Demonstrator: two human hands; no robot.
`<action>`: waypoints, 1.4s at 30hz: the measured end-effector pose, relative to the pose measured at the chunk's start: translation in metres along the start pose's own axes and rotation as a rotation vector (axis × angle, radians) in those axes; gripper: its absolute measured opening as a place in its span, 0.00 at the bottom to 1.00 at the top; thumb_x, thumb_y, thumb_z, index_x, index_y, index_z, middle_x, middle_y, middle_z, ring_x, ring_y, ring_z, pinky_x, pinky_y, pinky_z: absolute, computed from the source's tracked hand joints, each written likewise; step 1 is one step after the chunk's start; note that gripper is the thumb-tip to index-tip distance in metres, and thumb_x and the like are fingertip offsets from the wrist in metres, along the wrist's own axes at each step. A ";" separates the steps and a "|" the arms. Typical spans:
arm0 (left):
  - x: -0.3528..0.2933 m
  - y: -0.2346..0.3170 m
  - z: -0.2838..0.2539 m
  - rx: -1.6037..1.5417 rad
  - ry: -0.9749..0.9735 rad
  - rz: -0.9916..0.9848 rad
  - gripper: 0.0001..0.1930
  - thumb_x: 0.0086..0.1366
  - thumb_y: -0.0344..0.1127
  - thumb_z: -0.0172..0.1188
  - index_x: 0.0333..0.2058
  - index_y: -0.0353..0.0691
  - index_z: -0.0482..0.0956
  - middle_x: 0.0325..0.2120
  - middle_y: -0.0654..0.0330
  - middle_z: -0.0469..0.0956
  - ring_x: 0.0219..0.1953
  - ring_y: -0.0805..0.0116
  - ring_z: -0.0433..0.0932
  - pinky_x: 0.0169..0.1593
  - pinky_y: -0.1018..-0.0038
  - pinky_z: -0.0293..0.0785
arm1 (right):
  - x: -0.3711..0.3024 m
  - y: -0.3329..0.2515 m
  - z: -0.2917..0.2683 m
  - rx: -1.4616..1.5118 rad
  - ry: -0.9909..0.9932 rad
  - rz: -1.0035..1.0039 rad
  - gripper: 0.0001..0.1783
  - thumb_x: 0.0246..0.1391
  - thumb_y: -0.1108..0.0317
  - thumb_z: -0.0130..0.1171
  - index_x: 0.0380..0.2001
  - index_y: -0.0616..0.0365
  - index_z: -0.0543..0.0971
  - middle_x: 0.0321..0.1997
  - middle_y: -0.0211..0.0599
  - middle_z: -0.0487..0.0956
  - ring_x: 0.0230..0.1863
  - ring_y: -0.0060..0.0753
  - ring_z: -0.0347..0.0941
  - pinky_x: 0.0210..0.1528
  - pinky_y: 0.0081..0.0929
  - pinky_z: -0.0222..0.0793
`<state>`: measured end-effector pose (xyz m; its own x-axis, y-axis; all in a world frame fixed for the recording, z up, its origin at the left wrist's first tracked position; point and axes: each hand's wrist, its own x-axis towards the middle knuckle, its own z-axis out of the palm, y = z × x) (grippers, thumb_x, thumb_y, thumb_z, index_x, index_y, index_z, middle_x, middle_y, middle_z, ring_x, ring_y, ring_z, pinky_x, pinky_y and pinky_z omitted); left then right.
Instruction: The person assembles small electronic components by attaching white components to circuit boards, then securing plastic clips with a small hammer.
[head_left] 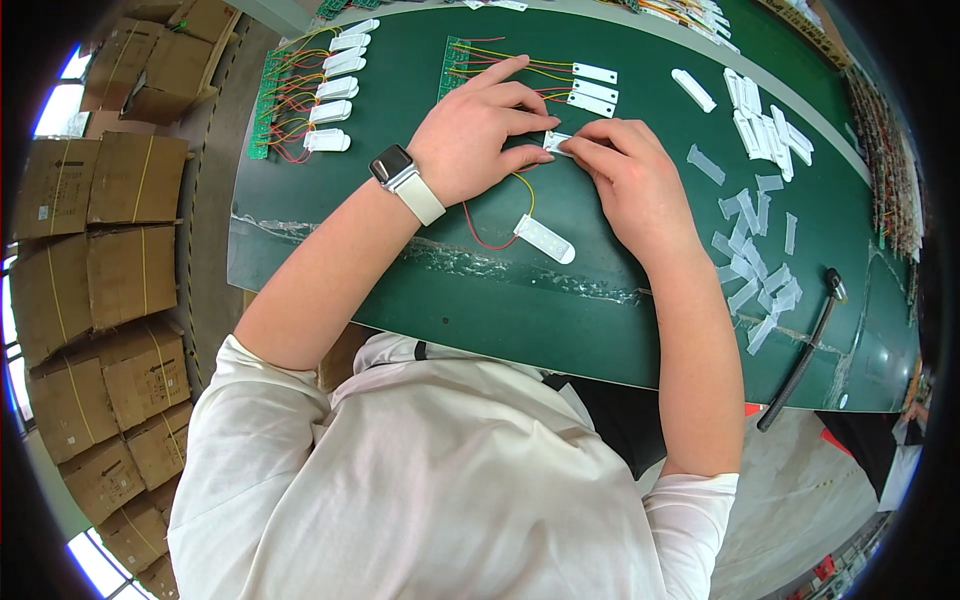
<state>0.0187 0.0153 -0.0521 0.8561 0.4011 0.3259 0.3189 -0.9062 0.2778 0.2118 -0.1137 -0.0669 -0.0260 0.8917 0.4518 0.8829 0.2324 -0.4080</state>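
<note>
small white plastic strip module (556, 141) at mid-bench on the green work table (560, 310), pinched between fingertips of both hands. left hand (478, 133) spread flat, watch-strapped wrist, pressing down; right hand (630, 175) curled, fingers narrow on the piece. red and yellow wires (490, 235) trailing to a second white oblong module (545, 239) just below. clear film strips (752, 265) scattered at right; cardboard boxes (110, 250) stacked far left.

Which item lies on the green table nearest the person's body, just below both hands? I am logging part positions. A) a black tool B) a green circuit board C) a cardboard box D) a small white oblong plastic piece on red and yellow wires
D: the small white oblong plastic piece lies just below the left hand and right hand, its red and yellow wires running up under them on the green table.
</note>
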 end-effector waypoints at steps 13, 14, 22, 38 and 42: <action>-0.006 -0.008 -0.005 -0.063 -0.064 0.053 0.18 0.61 0.32 0.69 0.51 0.47 0.87 0.53 0.66 0.82 0.72 0.51 0.65 0.66 0.59 0.72 | 0.000 0.001 0.000 0.077 0.037 0.016 0.08 0.56 0.72 0.66 0.39 0.55 0.88 0.42 0.29 0.83 0.47 0.37 0.77 0.50 0.35 0.78; -0.007 -0.007 -0.005 -0.063 -0.064 0.053 0.18 0.61 0.32 0.69 0.51 0.47 0.87 0.53 0.66 0.82 0.72 0.51 0.65 0.66 0.59 0.72 | 0.000 0.001 0.000 0.078 0.032 0.019 0.08 0.56 0.72 0.66 0.39 0.55 0.88 0.42 0.29 0.83 0.47 0.37 0.77 0.50 0.35 0.78; -0.008 0.006 0.001 0.047 -0.053 -0.048 0.20 0.61 0.38 0.70 0.53 0.53 0.86 0.56 0.70 0.81 0.74 0.55 0.61 0.75 0.45 0.55 | 0.000 0.002 0.002 0.071 0.037 0.016 0.08 0.56 0.72 0.66 0.40 0.54 0.88 0.42 0.29 0.83 0.47 0.38 0.77 0.49 0.35 0.77; -0.010 0.007 -0.001 0.027 -0.099 -0.094 0.20 0.64 0.43 0.70 0.55 0.57 0.84 0.58 0.72 0.80 0.73 0.61 0.64 0.75 0.34 0.40 | -0.001 0.001 0.002 0.074 0.038 0.007 0.09 0.55 0.73 0.66 0.40 0.53 0.87 0.41 0.29 0.81 0.46 0.37 0.77 0.48 0.35 0.77; -0.010 0.006 0.002 0.018 -0.093 -0.107 0.19 0.65 0.42 0.68 0.55 0.57 0.84 0.57 0.72 0.81 0.72 0.62 0.66 0.75 0.34 0.40 | 0.000 0.000 0.002 0.091 0.033 0.024 0.09 0.56 0.73 0.66 0.41 0.53 0.87 0.40 0.28 0.80 0.45 0.37 0.77 0.48 0.35 0.76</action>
<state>0.0125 0.0055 -0.0556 0.8506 0.4821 0.2100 0.4167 -0.8615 0.2901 0.2114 -0.1131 -0.0685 0.0117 0.8843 0.4667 0.8367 0.2469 -0.4888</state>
